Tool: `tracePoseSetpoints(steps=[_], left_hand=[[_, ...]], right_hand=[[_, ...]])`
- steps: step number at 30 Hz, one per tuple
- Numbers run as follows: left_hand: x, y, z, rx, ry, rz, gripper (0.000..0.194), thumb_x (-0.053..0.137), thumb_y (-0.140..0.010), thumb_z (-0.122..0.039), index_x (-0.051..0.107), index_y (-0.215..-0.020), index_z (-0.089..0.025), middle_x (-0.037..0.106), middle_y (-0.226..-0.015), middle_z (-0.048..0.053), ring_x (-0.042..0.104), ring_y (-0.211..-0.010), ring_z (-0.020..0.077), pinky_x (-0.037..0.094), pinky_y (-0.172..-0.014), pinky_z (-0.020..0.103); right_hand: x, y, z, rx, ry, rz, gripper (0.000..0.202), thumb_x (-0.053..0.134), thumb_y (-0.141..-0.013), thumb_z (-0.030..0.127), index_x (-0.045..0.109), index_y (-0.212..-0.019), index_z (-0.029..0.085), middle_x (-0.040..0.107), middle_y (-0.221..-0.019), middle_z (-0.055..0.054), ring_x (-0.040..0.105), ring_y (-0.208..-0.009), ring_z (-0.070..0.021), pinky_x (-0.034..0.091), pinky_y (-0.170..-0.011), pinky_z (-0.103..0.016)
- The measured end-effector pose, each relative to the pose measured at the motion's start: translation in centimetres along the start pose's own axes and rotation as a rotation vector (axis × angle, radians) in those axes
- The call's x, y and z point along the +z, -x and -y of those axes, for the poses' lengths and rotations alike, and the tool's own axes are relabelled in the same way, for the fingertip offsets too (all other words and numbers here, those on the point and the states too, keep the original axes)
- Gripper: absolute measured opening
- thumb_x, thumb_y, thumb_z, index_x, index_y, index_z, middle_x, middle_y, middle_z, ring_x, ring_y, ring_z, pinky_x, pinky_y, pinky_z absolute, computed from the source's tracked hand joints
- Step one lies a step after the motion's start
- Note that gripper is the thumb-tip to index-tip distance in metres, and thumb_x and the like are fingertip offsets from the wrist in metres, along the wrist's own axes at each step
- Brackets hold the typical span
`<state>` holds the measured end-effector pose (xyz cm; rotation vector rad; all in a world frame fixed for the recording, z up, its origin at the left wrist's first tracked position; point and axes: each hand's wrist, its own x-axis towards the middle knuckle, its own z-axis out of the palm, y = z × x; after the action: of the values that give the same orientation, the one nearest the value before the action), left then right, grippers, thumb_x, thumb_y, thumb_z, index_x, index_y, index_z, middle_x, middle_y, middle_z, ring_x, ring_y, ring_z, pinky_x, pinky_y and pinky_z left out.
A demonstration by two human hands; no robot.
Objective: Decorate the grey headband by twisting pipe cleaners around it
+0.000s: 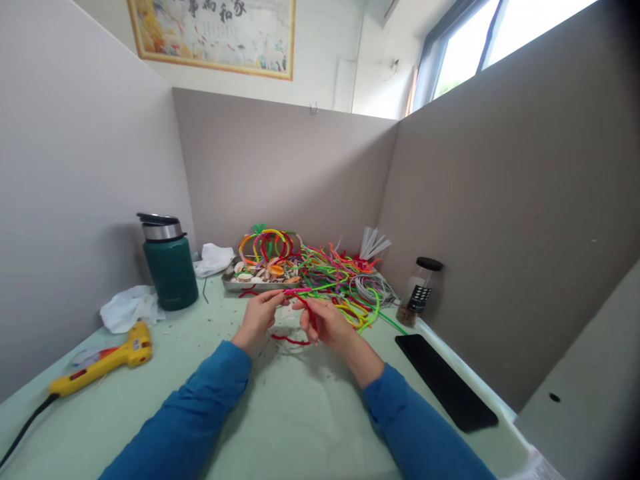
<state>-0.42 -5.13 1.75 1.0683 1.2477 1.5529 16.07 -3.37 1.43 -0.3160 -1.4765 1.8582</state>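
Fingers of left hand (259, 319) pinched nearly closed on pink-and-red pipe cleaner (299, 291); right hand (323, 322) half curled, its thumb and index at the red strand. Pipe cleaner sits between both hands, above green table (295, 413), near shell tray (235, 285).

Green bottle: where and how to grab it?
I'd wrap the middle of the green bottle, coming from the front right: it stands upright with a broad, rounded body. White tissue crowds its lower left, and the tilted lid looks a poor hold.
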Motion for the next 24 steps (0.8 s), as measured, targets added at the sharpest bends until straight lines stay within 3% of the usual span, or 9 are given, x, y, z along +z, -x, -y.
tracePoseSetpoints(steps=[7, 10, 13, 17, 21, 24], left_hand=[[-0.2, 0.0, 0.1, -0.02, -0.069, 0.006, 0.051, 0.066, -0.061, -0.043, 0.061, -0.099, -0.009, 0.065, -0.069, 0.005, 0.024, -0.034, 0.0011, 0.015, -0.034, 0.019], [-0.1, 0.1, 0.0, -0.027, -0.068, 0.001, 0.052, 0.066, -0.06, -0.043, 0.061, -0.099, -0.009, 0.065, -0.067, 0.005, 0.023, -0.035, 0.0014, 0.015, -0.034, 0.019], [-0.1, 0.0, -0.2, -0.024, -0.048, -0.006, 0.051, 0.066, -0.06, -0.042, 0.062, -0.098, -0.01, 0.064, -0.066, 0.003, 0.022, -0.035, 0.0012, 0.015, -0.035, 0.019], [-0.1, -0.1, 0.0, 0.009, -0.063, -0.009, 0.052, 0.065, -0.061, -0.044, 0.062, -0.1, -0.01, 0.064, -0.065, 0.003, 0.021, -0.035, 0.0015, 0.015, -0.034, 0.019], [-0.1, -0.2, 0.4, 0.043, -0.137, -0.012, 0.051, 0.064, -0.062, -0.046, 0.064, -0.1, -0.012, 0.064, -0.064, 0.003, 0.023, -0.036, 0.0022, 0.016, -0.034, 0.019], [-0.3, -0.4, 0.5, 0.041, -0.149, 0.002, 0.051, 0.064, -0.063, -0.046, 0.064, -0.099, -0.011, 0.065, -0.065, 0.004, 0.024, -0.036, 0.0023, 0.017, -0.034, 0.019]], right_hand=[[-2.8, 1.3, 2.3, 0.134, 0.009, 0.111, 0.046, 0.042, -0.086, 0.05, 0.063, -0.085, 0.009, 0.064, -0.056, -0.003, 0.042, -0.027, -0.0058, 0.028, -0.027, -0.018], [-2.9, 1.6, 2.4, 0.144, 0.059, 0.177, 0.037, 0.046, -0.086, 0.042, 0.063, -0.086, 0.009, 0.064, -0.058, -0.004, 0.043, -0.028, -0.0059, 0.028, -0.029, -0.018], [-2.3, 1.3, 2.3, 0.018, 0.012, 0.111, 0.024, 0.051, -0.085, 0.034, 0.061, -0.09, 0.012, 0.059, -0.056, 0.0, 0.041, -0.032, -0.0046, 0.029, -0.033, -0.017], [-1.3, 1.1, 2.4, -0.175, -0.22, -0.04, 0.02, 0.052, -0.084, 0.033, 0.061, -0.092, 0.016, 0.043, -0.054, 0.006, 0.03, -0.038, -0.0031, 0.029, -0.036, -0.015], [-1.5, 1.4, 2.5, -0.147, -0.287, -0.037, 0.021, 0.049, -0.084, 0.036, 0.06, -0.094, 0.021, 0.04, -0.055, 0.006, 0.026, -0.037, -0.0042, 0.022, -0.031, -0.014], [-2.3, 1.5, 2.0, -0.009, -0.142, -0.002, 0.035, 0.046, -0.084, 0.048, 0.06, -0.077, 0.017, 0.047, -0.051, 0.004, 0.036, -0.035, -0.0058, 0.03, -0.032, -0.017]])
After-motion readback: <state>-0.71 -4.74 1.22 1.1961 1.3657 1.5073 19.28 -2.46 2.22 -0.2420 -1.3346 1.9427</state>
